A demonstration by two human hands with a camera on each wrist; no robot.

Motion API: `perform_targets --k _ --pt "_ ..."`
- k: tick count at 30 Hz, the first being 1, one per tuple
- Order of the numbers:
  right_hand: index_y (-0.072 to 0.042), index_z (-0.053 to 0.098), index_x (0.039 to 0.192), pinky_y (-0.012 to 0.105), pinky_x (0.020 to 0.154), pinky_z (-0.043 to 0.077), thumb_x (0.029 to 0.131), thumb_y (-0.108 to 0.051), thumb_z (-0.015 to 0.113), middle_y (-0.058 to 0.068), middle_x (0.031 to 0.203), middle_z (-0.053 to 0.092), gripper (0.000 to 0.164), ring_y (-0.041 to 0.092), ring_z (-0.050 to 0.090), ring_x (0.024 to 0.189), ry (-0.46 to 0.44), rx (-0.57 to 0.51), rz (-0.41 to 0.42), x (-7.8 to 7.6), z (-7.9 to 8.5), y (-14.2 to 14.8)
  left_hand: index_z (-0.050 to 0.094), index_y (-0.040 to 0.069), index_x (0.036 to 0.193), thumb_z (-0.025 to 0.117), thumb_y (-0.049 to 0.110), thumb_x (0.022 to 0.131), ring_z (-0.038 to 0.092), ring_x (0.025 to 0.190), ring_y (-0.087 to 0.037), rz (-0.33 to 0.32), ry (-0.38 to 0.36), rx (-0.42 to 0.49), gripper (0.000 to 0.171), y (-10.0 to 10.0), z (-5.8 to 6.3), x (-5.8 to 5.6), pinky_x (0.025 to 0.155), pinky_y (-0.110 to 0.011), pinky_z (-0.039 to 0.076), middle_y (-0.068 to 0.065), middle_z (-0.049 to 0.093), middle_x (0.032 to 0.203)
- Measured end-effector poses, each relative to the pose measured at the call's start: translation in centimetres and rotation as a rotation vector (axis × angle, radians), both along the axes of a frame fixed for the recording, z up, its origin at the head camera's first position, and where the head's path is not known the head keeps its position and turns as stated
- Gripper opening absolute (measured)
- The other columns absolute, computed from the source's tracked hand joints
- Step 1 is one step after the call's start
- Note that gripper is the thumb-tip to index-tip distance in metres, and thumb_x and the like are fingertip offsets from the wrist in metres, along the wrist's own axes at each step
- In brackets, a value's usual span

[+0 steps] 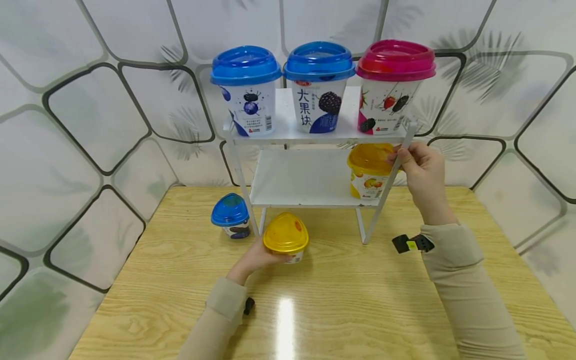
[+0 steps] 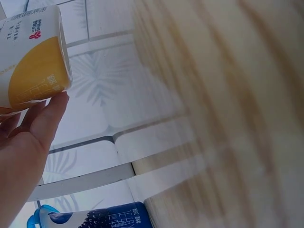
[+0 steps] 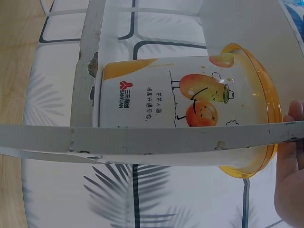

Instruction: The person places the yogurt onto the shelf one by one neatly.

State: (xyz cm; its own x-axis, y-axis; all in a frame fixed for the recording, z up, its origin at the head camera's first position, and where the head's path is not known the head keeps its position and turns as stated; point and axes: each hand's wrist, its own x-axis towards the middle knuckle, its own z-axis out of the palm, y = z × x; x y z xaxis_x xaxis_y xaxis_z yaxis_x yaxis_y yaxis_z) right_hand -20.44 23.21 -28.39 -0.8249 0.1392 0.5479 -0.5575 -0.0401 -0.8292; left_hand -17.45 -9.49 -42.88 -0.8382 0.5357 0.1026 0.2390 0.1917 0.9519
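Note:
My left hand (image 1: 257, 260) grips a yellow-lidded yogurt cup (image 1: 286, 234) in front of the white rack. In the left wrist view, fingers curve round the white and orange wall of this cup (image 2: 35, 61). At the right end of the rack's lower shelf (image 1: 299, 177) stands another yellow-lidded yogurt cup (image 1: 369, 185), with mangoes printed on its side. My right hand (image 1: 425, 172) reaches past the right post and holds this cup by its lid. The right wrist view has the fingers (image 3: 289, 156) at the lid's edge, and the rack's bar crosses in front of the cup.
Two blue-lidded cups (image 1: 245, 95) (image 1: 319, 90) and a pink-lidded cup (image 1: 396, 90) stand on the rack's top shelf (image 1: 281, 117). Another blue-lidded cup (image 1: 231, 215) sits on the wooden table (image 1: 333, 300), beside the rack's left leg. A patterned wall panel (image 1: 135, 30) rises behind.

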Motion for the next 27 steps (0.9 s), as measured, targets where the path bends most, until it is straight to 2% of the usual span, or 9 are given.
perform_targets --k 11,21,27 --pt "0.011 0.057 0.083 0.019 0.067 0.048 0.087 -0.006 0.052 0.003 0.070 0.062 0.018 0.012 0.062 0.067 0.003 0.012 -0.015 0.12 0.17 0.00 0.035 0.004 0.130 0.072 -0.001 0.069 0.043 0.111 -0.025 -0.012 0.030 0.022 0.071 0.09 -0.10 -0.11 0.096 -0.043 0.030 -0.012 0.046 0.123" --pt "0.018 0.053 0.086 0.019 0.067 0.048 0.087 -0.006 0.052 0.004 0.070 0.062 0.024 0.012 0.061 0.067 0.003 0.025 -0.024 0.10 0.13 0.05 0.036 0.004 0.129 0.072 -0.001 0.070 0.043 0.111 -0.024 -0.005 0.022 0.004 0.069 0.09 0.36 0.03 0.097 -0.041 0.029 -0.011 0.046 0.123" --pt "0.018 0.053 0.086 0.019 0.067 0.048 0.087 -0.005 0.052 0.004 0.070 0.062 0.023 0.013 0.061 0.067 0.003 0.020 -0.017 0.04 0.10 0.02 0.035 0.003 0.130 0.071 -0.001 0.071 0.042 0.112 -0.024 -0.011 0.027 0.007 0.069 0.11 0.80 0.07 0.097 -0.041 0.029 -0.012 0.045 0.124"
